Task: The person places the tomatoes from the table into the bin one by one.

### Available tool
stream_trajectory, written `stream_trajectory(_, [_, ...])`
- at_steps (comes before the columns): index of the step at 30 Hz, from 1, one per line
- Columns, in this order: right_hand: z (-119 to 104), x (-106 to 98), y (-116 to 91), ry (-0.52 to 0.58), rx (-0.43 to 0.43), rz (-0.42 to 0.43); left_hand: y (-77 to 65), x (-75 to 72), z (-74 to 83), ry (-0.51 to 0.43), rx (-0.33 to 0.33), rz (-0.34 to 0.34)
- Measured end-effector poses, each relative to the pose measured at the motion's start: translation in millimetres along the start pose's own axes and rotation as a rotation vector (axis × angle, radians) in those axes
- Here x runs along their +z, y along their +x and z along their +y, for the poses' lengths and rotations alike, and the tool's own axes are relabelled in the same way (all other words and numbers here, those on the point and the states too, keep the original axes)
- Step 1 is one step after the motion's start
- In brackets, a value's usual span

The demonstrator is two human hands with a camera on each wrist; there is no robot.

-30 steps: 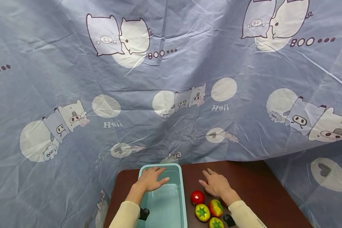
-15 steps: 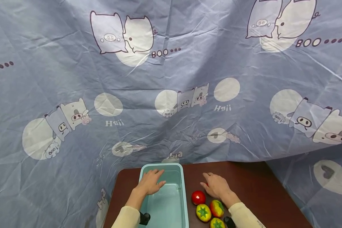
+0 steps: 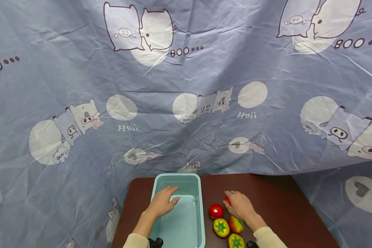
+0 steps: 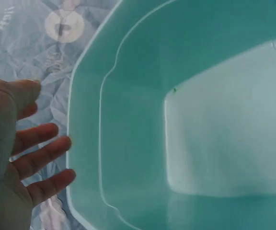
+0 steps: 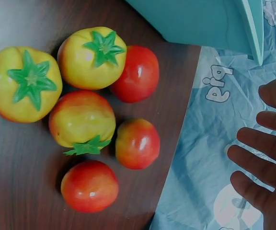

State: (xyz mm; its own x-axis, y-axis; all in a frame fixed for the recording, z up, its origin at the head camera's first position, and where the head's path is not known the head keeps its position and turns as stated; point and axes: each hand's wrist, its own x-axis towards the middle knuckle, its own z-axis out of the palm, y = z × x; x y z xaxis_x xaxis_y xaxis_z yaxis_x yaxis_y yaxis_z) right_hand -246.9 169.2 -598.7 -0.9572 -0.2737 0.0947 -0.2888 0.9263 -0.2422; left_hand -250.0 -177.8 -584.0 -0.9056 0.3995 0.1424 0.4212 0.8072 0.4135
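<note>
We are holding our left hand (image 3: pixel 163 203) over the teal bin (image 3: pixel 187 179), palm down, with the fingers straight and slightly spread, gripping nothing. In the left wrist view those fingers (image 4: pixel 42 160) are hanging just outside the bin's (image 4: pixel 128 120) rim, with the patterned blue sheet (image 4: pixel 32 43) showing beneath them; whether the hand is touching the bin we cannot tell.

Our right hand (image 3: pixel 240 206) is hovering to the right of the bin, above the far end of a cluster of tomatoes on the dark brown table (image 3: pixel 279 203). Its fingers (image 5: pixel 255 160) are lying loose and spread, holding nothing (the right wrist view is showing them clear of every fruit). A small red tomato (image 3: pixel 227 200) is peeking out just under the fingertips, partly hidden by the hand. The round red tomato (image 3: pixel 216 211) is sitting just to the left of the hand, between it and the bin. Nearer to us, two yellow tomatoes with green stars (image 3: pixel 221 227) (image 3: pixel 235 241) and a yellow-red one (image 3: pixel 235 224) are lying packed together beside the wrist. The wrist view is showing six tomatoes (image 5: pixel 87 122) in all, bunched and touching.
</note>
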Motion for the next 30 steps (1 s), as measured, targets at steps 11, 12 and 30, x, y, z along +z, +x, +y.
stream_trajectory(11, [2, 7, -9, 0.085, 0.024, 0.012, -23.9, 11.6, -9.3, -0.067, -0.073, 0.169])
stream_trajectory(12, [3, 9, -11, 0.099, 0.027, 0.015, -25.5, 11.7, -9.2, -0.078, -0.086, 0.183])
stream_trajectory(30, [3, 38, -42, 0.303, 0.103, 0.215, -68.8, 12.9, -4.7, -0.268, -0.361, 0.543])
